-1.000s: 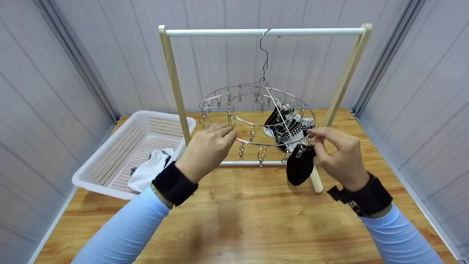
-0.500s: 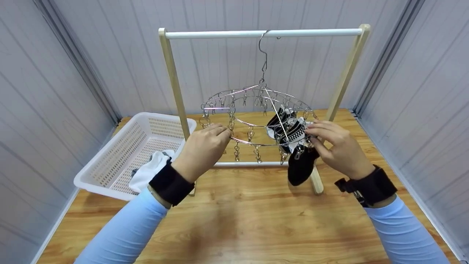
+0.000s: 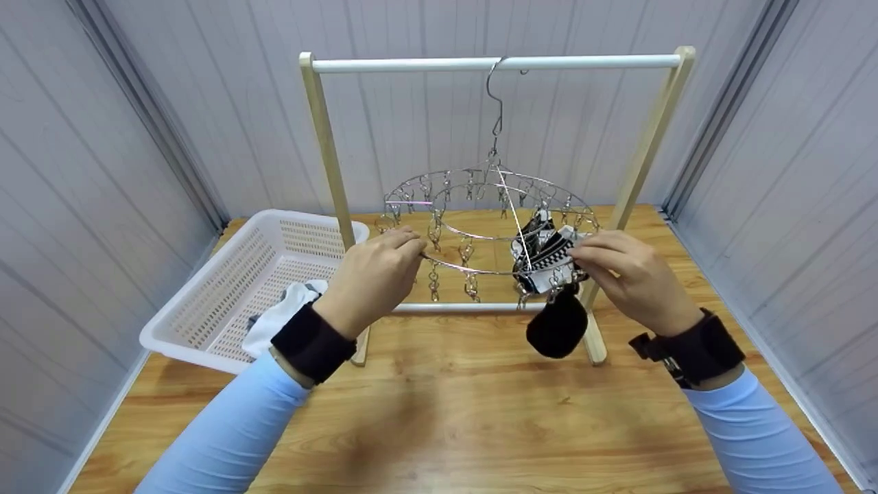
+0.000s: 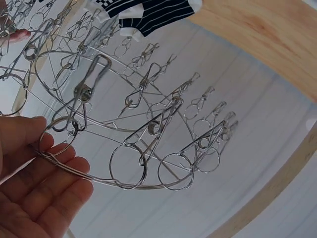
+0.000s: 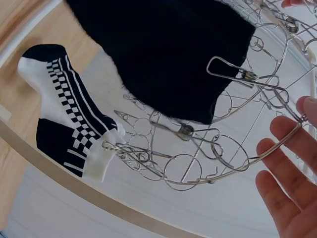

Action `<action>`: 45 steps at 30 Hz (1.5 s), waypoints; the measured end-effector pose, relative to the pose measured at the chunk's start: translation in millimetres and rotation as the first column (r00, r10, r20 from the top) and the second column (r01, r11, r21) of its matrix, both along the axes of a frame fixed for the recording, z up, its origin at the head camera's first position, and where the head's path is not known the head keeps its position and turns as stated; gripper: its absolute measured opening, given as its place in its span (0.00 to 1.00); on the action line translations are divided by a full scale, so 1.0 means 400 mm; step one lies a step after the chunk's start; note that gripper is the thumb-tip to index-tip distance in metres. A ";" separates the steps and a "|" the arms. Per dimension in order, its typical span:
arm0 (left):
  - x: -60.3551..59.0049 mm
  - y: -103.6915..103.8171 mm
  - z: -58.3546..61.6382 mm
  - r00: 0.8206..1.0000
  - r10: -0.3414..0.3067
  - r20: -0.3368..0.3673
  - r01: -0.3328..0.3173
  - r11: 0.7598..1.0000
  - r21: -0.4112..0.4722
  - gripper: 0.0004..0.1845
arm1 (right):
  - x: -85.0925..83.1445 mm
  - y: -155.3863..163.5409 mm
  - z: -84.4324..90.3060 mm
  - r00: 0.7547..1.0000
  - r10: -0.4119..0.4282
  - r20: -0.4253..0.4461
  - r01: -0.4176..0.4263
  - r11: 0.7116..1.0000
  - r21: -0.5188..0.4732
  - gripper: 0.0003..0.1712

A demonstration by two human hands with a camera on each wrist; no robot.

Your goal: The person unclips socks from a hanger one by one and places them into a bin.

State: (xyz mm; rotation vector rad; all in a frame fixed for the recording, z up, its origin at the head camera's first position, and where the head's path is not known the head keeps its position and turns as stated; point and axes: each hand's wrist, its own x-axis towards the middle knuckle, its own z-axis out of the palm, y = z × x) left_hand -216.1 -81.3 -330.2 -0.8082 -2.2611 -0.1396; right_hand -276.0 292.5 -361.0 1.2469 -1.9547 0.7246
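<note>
A round wire clip hanger (image 3: pixel 473 268) with several metal clips hangs by its hook from the rack's white bar. My left hand (image 3: pixel 374 274) pinches its outer ring at the front left; in the left wrist view the thumb and fingers (image 4: pixel 64 188) close around the wire beside a clip. My right hand (image 3: pixel 634 274) holds the ring at the right, thumb and fingers (image 5: pixel 292 144) on either side of the wire. Just left of it a black sock (image 3: pixel 557 326) hangs from clips. Behind, black-and-white patterned socks (image 5: pixel 64 109) hang from other clips.
A white plastic basket (image 3: pixel 175 291) with a white sock (image 3: pixel 281 319) inside stands at the left on the wooden floor (image 3: pixel 466 412). The rack's wooden posts (image 3: pixel 322 137) rise on both sides of the hanger, and panelled walls enclose the space.
The hanger has turned a little, its front clips shifting left and the patterned socks right. My left hand has moved slightly left; my right hand has shifted off the clip area onto the ring.
</note>
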 end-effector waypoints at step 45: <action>0.035 0.111 -0.003 0.928 0.025 -0.371 -0.098 0.979 -0.181 0.04 | 0.083 -0.181 0.028 0.986 -0.024 -0.163 0.030 0.999 0.038 0.08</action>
